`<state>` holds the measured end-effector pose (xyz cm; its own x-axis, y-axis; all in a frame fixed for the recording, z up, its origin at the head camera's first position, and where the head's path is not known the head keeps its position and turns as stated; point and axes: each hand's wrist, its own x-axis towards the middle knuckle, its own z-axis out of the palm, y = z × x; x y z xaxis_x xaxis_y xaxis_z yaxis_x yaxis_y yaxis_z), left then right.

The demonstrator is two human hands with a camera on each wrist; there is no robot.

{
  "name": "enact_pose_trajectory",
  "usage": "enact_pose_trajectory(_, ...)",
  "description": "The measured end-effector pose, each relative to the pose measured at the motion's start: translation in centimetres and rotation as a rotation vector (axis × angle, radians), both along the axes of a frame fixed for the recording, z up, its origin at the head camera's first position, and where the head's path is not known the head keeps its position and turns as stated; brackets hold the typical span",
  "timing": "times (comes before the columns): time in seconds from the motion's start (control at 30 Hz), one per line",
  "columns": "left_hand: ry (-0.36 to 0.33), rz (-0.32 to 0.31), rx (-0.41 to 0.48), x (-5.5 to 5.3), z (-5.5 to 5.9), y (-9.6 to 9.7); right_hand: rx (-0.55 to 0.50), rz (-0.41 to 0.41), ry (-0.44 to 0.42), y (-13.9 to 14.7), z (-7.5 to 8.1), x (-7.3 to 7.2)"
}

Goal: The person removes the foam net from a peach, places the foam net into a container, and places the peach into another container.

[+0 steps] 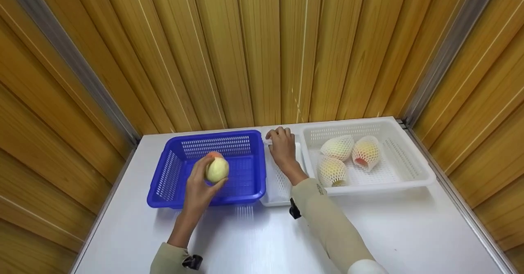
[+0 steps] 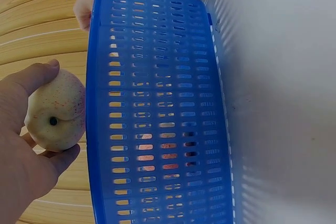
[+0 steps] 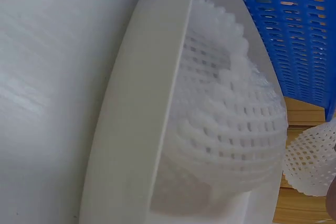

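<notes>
My left hand grips a bare, pale yellow peach with thumb and fingers, above the blue basket. The left wrist view has this peach beside the basket rim, its stem hollow and red speckles showing. Behind it, a reddish fruit shows inside the basket. My right hand pinches a white foam net sleeve over the far end of a narrow white tray. In the right wrist view that foam net sleeve hangs by the fingers, mostly past the frame edge.
Empty foam nets lie piled in the narrow tray, which stands between the two baskets. To the right, a white basket holds three fruits in foam nets. Wood-panelled walls enclose the white table.
</notes>
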<state>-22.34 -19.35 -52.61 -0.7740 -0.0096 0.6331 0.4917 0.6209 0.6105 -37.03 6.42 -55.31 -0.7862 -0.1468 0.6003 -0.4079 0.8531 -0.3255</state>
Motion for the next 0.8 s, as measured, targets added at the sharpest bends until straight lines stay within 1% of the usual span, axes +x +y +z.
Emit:
enact_pose_trajectory(0.13,-0.012,0.002,-0.006,-0.2,0.0,-0.4,0.073,0.053,-0.055,0.0,-0.9,0.0)
enact_pose_trajectory(0.2,-0.021,0.001,-0.005,-0.2,0.0,-0.6,0.109,0.054,-0.065,0.1,-1.2,0.0)
enact_pose_trajectory(0.27,-0.020,0.006,-0.004,-0.2,0.0,-0.8,0.138,0.046,-0.101,0.2,-1.3,0.0)
enact_pose_trajectory(0.33,-0.014,0.013,-0.002,-0.2,0.0,-0.9,0.165,0.057,-0.173,0.2,-1.2,0.0)
enact_pose_trajectory(0.47,0.002,0.015,-0.005,-0.3,0.2,-0.8,0.214,0.125,-0.415,0.3,-0.8,0.0)
enact_pose_trajectory(0.57,0.003,0.003,-0.009,-0.5,0.3,-0.7,0.250,0.197,-0.565,0.4,-0.5,0.2)
enact_pose_trajectory(0.67,-0.005,-0.006,-0.004,-0.6,0.3,-0.7,0.279,0.267,-0.651,0.5,-0.4,0.4)
enact_pose_trajectory(0.73,-0.013,-0.003,0.000,-0.6,0.4,-0.8,0.288,0.313,-0.681,0.5,-0.3,0.5)
enact_pose_trajectory(0.8,-0.027,0.003,0.004,-0.6,0.4,-0.9,0.293,0.347,-0.691,0.6,-0.1,0.6)
